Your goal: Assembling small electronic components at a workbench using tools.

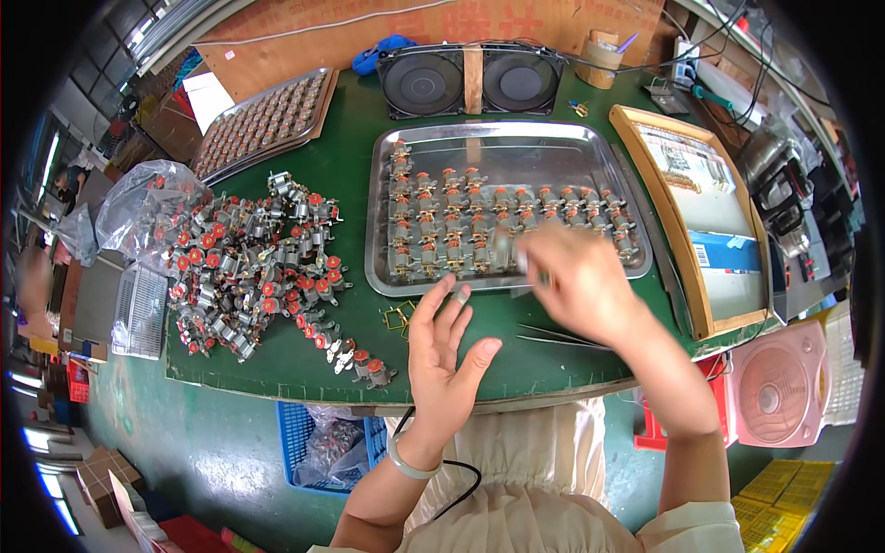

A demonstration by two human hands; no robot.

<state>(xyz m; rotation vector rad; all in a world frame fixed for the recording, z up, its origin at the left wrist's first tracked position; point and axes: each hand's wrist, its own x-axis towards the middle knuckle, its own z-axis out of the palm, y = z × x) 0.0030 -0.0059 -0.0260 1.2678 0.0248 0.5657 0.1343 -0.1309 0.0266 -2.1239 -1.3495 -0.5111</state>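
Observation:
My left hand is at the table's near edge, palm turned up and fingers apart, with nothing in it. Its fingertips are close to the front rim of a shiny metal tray. Rows of small cylindrical metal parts with orange-red tops stand in that tray. Over the tray's front edge, my right hand is closed and smeared by motion; what its fingers hold, if anything, cannot be made out. A pair of tweezers lies beneath my right wrist. To the left, many similar parts lie in a loose heap.
A second tray filled with parts stands at the back left. Two black round-coned speakers line the back. On the right leans a wooden-framed panel. Small brass-coloured wire frames lie beside the heap. Below the table is a blue basket.

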